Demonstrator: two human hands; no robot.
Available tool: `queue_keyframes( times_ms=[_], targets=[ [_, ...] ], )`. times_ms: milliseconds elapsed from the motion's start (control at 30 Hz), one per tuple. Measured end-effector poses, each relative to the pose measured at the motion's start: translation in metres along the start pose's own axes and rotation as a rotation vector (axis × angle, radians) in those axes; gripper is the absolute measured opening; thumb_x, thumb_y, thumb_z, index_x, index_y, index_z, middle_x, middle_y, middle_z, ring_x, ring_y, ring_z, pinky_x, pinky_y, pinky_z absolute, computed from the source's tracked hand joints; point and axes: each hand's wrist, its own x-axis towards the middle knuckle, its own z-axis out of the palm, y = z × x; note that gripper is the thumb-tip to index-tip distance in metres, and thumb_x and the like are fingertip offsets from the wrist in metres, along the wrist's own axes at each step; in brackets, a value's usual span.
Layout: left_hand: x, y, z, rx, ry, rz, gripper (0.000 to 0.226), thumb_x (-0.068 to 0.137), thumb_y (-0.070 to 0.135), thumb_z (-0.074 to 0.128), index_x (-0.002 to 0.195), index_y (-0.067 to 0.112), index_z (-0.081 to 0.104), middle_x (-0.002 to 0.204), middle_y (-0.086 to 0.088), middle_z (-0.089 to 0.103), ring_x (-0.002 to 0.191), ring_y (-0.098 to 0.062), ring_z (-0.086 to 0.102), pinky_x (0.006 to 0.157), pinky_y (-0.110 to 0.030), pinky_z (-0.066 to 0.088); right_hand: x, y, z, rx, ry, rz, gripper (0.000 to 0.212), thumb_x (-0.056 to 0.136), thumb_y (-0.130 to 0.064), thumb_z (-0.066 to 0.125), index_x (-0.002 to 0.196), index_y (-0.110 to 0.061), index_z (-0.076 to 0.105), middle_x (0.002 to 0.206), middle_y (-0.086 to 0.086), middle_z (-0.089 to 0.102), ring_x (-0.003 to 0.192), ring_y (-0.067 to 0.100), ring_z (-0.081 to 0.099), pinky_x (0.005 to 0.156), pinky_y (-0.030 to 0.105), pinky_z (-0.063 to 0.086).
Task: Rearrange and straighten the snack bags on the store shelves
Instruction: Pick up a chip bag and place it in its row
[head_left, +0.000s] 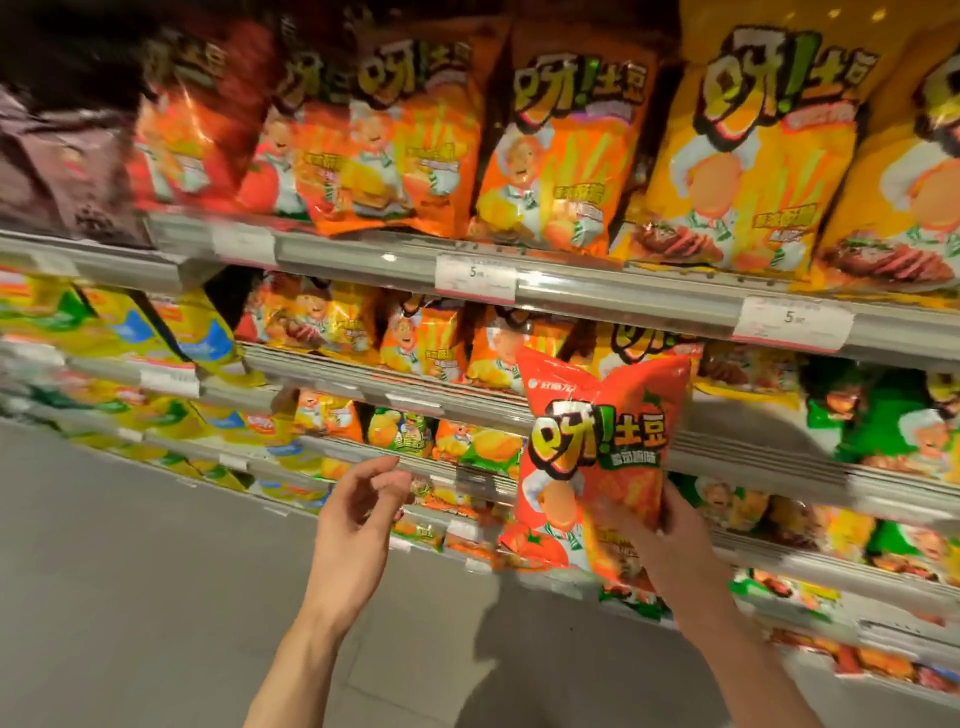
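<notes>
head view, looking down along tiered store shelves (597, 291) packed with snack bags. right hand (670, 540) grips a red snack bag (597, 457) near its lower right corner — thumb on the printed front, the other fingers hidden behind the pack. the bag stands upright in the air in front of the middle shelves, its top just under a price label (793, 318) on the upper rail, its bottom edge below the gripping fingers. left hand (358, 514) hangs free to the left of the bag, apart from it, fingers loosely curled and holding nothing, fingertips close to a lower shelf edge. above both hands, a row of orange bags (561, 156) and yellow bags (753, 156) stands on the top shelf — blurred toward the left. grey floor (130, 571) lies below the left wrist.
</notes>
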Motion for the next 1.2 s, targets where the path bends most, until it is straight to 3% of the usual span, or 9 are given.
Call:
queue_keyframes(
  times_ms=[233,367,633,733,833,900,1033,1133,1200],
  targets=[
    [0.055,0.005,-0.120,0.039,-0.097,-0.009,0.017,0.099,0.017,0.068,0.115,0.021,0.069,0.100,0.002,0.078,0.095,-0.014,0.075,0.084,-0.024,0.058,-0.024,-0.030,0.131,0.031,0.106,-0.039,0.042,0.067,-0.055,0.082,0.105,-0.059,0.063,0.100,-0.028,0.074,0.089,-0.007,0.071,0.063,0.012,0.055],
    [0.084,0.001,-0.178,0.054,-0.109,-0.031,0.016,0.100,0.011,0.064,0.113,0.019,0.070,0.096,0.002,0.078,0.096,-0.020,0.075,0.095,-0.037,0.057,-0.035,-0.042,0.193,0.048,0.149,-0.013,0.056,0.067,-0.052,0.081,0.120,-0.041,0.066,0.111,-0.010,0.076,0.097,0.013,0.075,0.076,0.034,0.062],
    [0.123,0.000,-0.213,0.052,-0.151,-0.037,0.013,0.101,0.017,0.063,0.110,0.022,0.070,0.103,-0.002,0.078,0.098,-0.017,0.074,0.098,-0.046,0.057,-0.023,-0.066,0.262,0.005,0.097,-0.041,0.057,0.072,-0.052,0.079,0.124,-0.033,0.064,0.114,-0.009,0.075,0.102,0.013,0.073,0.083,0.036,0.061],
    [0.136,0.006,-0.212,0.105,-0.187,-0.035,0.012,0.102,0.020,0.062,0.108,0.027,0.070,0.104,-0.003,0.077,0.102,-0.016,0.073,0.101,-0.050,0.055,-0.008,-0.071,0.278,0.021,0.047,-0.047,0.053,0.072,-0.052,0.080,0.121,-0.039,0.065,0.109,-0.017,0.075,0.098,0.003,0.072,0.071,0.021,0.057],
    [0.151,0.017,-0.211,0.131,-0.240,-0.020,0.013,0.097,0.033,0.067,0.109,0.030,0.069,0.102,0.004,0.078,0.103,-0.012,0.073,0.103,-0.045,0.054,0.010,-0.074,0.291,0.023,0.015,-0.060,0.038,0.074,-0.052,0.083,0.108,-0.052,0.066,0.104,-0.026,0.074,0.093,-0.006,0.070,0.064,0.015,0.053],
    [0.163,0.021,-0.210,0.129,-0.259,-0.020,0.032,0.086,0.050,0.067,0.112,0.031,0.069,0.102,0.003,0.077,0.103,-0.010,0.072,0.102,-0.039,0.054,0.023,-0.073,0.298,0.019,-0.029,-0.066,0.038,0.075,-0.054,0.083,0.108,-0.054,0.065,0.106,-0.026,0.074,0.094,-0.006,0.070,0.062,0.013,0.055],
    [0.188,0.016,-0.204,0.153,-0.272,0.027,0.018,0.098,0.034,0.068,0.116,0.033,0.067,0.101,0.010,0.075,0.102,-0.002,0.070,0.093,-0.026,0.053,0.042,-0.070,0.313,0.047,-0.091,-0.067,0.054,0.077,-0.052,0.083,0.125,-0.038,0.063,0.115,-0.016,0.075,0.105,0.002,0.071,0.078,0.022,0.057],
    [0.201,0.011,-0.197,0.128,-0.362,0.037,0.031,0.091,0.044,0.073,0.119,0.036,0.064,0.105,0.007,0.076,0.100,-0.006,0.072,0.082,-0.016,0.052,0.047,-0.071,0.326,0.080,-0.117,-0.062,0.051,0.075,-0.053,0.085,0.120,-0.046,0.063,0.116,-0.017,0.074,0.105,0.001,0.071,0.079,0.023,0.058],
    [0.208,0.006,-0.193,0.068,-0.450,0.027,0.040,0.091,0.047,0.072,0.127,0.034,0.062,0.112,0.004,0.075,0.103,-0.016,0.073,0.083,-0.024,0.058,0.051,-0.071,0.337,0.074,-0.116,-0.062,0.049,0.069,-0.057,0.081,0.115,-0.051,0.063,0.115,-0.018,0.074,0.103,0.001,0.071,0.075,0.019,0.058]
  ],
)
